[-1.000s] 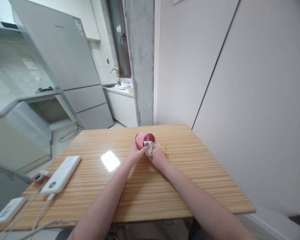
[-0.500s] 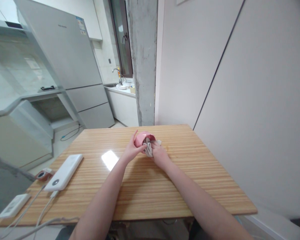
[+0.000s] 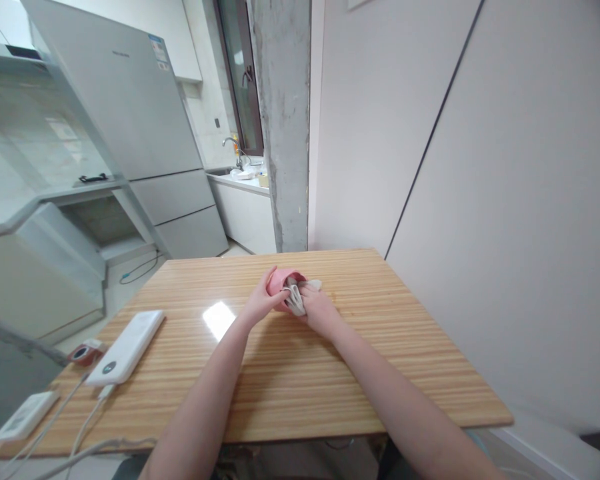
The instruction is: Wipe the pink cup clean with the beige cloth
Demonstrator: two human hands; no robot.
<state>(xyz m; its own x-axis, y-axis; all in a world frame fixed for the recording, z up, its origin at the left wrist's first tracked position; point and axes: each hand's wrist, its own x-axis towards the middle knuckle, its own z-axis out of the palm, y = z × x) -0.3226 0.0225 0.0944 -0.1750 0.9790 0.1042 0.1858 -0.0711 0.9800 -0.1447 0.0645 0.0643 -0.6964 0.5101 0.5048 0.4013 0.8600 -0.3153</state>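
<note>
Over the far part of the table, a glossy pink bowl (image 3: 277,281) is tipped on its side with its mouth facing right and toward me. My left hand (image 3: 261,299) grips its left side, thumb at the near rim and fingers round the outside. A crumpled greyish-white cloth (image 3: 295,301) is bunched in the bowl's mouth, and one end sticks out on the right. My right hand (image 3: 321,311) is closed on this cloth, pressing it at the opening. Its fingertips are partly hidden by the cloth and the rim.
On the wooden table (image 3: 300,393), a white power bank (image 3: 126,348) with a cable (image 3: 91,417) lies at the left. Nearby are a small reddish-brown round object (image 3: 85,354) and a white box (image 3: 25,417). A white wall (image 3: 455,220) runs along the right; a fridge (image 3: 125,107) stands behind.
The pink bowl has tilted slightly and sits a little lower between my hands. Both hands keep their holds, with a small shift of the right hand at the cloth.
</note>
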